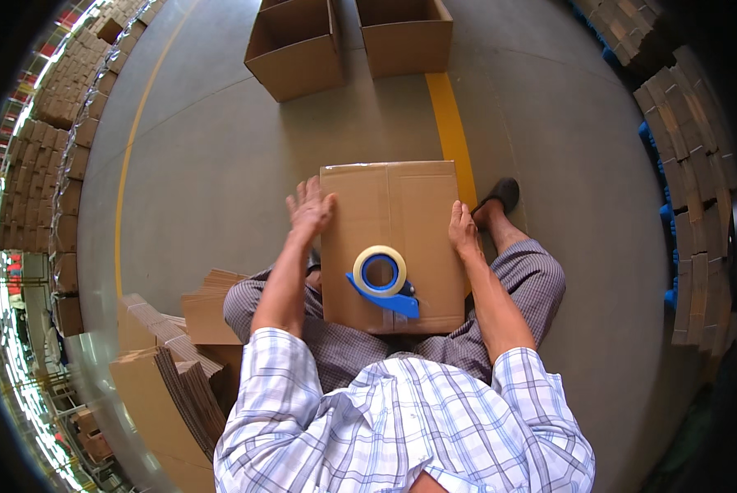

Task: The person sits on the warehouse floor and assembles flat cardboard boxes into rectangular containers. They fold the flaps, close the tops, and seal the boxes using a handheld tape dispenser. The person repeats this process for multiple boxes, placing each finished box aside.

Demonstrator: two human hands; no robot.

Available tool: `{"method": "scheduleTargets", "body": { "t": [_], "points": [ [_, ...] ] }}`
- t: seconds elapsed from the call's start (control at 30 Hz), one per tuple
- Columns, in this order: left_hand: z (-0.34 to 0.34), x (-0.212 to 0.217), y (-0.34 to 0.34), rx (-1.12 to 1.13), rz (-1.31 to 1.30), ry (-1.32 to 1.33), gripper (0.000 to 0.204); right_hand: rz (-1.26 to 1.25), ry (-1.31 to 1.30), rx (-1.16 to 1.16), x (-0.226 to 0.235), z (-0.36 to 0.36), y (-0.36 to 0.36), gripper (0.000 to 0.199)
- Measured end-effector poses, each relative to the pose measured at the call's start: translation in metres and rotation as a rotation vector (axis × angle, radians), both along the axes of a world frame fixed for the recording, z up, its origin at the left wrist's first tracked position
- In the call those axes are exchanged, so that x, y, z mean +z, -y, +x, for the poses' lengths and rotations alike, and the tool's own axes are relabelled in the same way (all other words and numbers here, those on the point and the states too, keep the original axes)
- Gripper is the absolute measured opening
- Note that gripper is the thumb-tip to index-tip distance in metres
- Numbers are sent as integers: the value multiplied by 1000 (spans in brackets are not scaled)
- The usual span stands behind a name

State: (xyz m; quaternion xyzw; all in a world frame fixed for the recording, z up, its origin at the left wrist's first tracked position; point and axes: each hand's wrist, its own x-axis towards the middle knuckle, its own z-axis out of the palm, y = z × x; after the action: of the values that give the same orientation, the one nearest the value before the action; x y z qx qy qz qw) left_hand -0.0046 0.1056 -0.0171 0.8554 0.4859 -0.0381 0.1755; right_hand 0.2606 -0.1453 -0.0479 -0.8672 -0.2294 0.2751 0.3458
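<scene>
A closed cardboard box stands between my legs, with clear tape along the seam on its top. On it, towards me, lies a blue tape dispenser with a roll of pale tape. My left hand is at the box's far left edge, fingers spread and thumb by the cardboard. Against the right side rests my right hand, its fingers stretched out along the edge. Neither hand is wrapped round anything.
Two open cardboard boxes stand on the floor ahead. Flattened cartons are piled at my left. Stacked cardboard lines the right side, and more stacks the left. A yellow line crosses the grey floor.
</scene>
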Motion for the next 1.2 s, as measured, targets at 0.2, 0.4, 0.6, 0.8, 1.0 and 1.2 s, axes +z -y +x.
{"method": "scheduleTargets", "body": {
  "t": [0.2,0.4,0.6,0.8,1.0,1.2],
  "points": [
    [-58,42,30,76,46,368,46,84,-86,-89,-19,-25,46,78],
    [-58,80,165,-714,-195,376,67,192,-446,-209,-59,-23,52,92],
    [-66,73,188,-544,136,262,48,248,-816,-77,-29,-36,40,100],
    [-94,62,168,-341,203,405,41,254,-813,-141,27,-79,6,100],
    [-139,82,115,136,-89,389,32,388,-903,183,64,-95,-19,72],
    [-221,136,97,440,-15,737,43,-91,36,84,-5,-39,26,68]
  ]
}}
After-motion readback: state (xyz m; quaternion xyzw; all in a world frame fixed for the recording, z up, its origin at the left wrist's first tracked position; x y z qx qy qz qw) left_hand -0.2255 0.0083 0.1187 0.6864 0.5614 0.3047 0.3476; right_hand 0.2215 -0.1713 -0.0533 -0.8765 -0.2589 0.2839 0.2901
